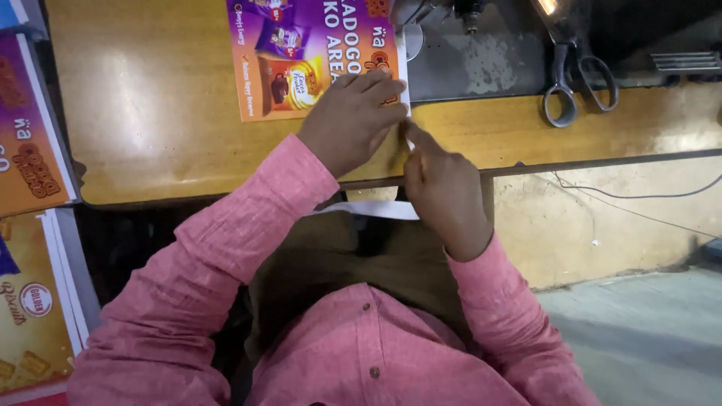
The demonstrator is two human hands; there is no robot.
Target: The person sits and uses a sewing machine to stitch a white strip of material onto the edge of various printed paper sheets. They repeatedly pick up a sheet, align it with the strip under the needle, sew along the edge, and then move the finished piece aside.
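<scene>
A stack of printed banners [30, 248] lies at far left. On the wooden worktop [150, 113], the left hand [353, 120] presses flat, fingers together, pinning the purple-and-orange printed sheet [316, 53] steady. The right hand [440, 184] seems to pinch the sheet's lower corner, its grip partly hidden. Scissors [575, 79] rest well apart to the right, within reach.

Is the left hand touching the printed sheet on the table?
Touching: the head view shows the left hand lying flat on the printed sheet's lower right corner.

Printed sheet [316, 56] top beyond frame edge
</scene>
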